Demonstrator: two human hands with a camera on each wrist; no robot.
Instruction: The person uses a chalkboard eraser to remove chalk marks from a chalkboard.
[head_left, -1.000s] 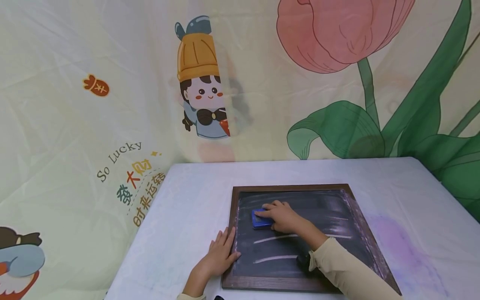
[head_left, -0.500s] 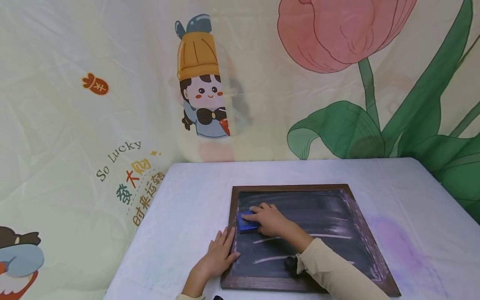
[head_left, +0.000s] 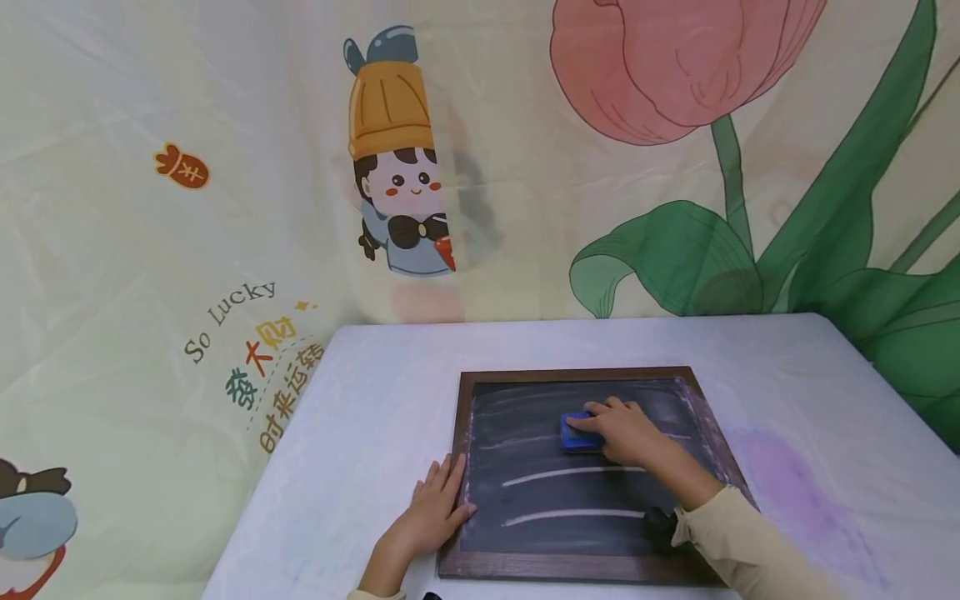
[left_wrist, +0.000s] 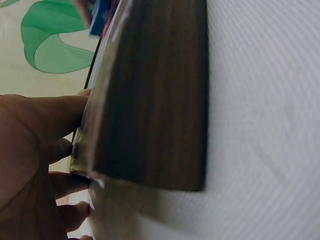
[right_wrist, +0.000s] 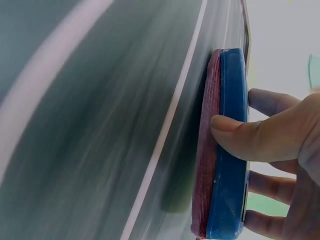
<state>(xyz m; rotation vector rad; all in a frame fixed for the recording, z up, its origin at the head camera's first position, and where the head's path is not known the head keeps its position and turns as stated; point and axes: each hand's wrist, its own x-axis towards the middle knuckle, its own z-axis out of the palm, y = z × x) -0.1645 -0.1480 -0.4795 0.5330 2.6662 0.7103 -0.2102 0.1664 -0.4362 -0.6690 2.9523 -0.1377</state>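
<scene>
A blue chalkboard eraser (head_left: 573, 440) lies against a dark chalkboard (head_left: 525, 500), gripped by my right hand (head_left: 633, 433). In the right wrist view, the thumb presses the side of the eraser (right_wrist: 227, 195) near its reddish felt pad (right_wrist: 206, 170), and the other fingers reach round its far side. My left hand (head_left: 431, 512) rests at the board's left edge, fingers extended and thumb over the brown frame (head_left: 462, 417). In the left wrist view, those fingers touch the side of the frame (left_wrist: 155, 100). White chalk lines (head_left: 555, 475) cross the board; one passes beneath the right forearm.
The board lies on a table covered with a white cloth (head_left: 390, 375), which has a purple stain (head_left: 795, 483) right of the board. Behind stands a printed curtain (head_left: 510, 167) with a tulip and a cartoon figure. A black object (head_left: 658, 527) sits at the right wrist.
My right hand slid the eraser left to the board's left side, then back right to near the middle. My left hand stays at the edge.
</scene>
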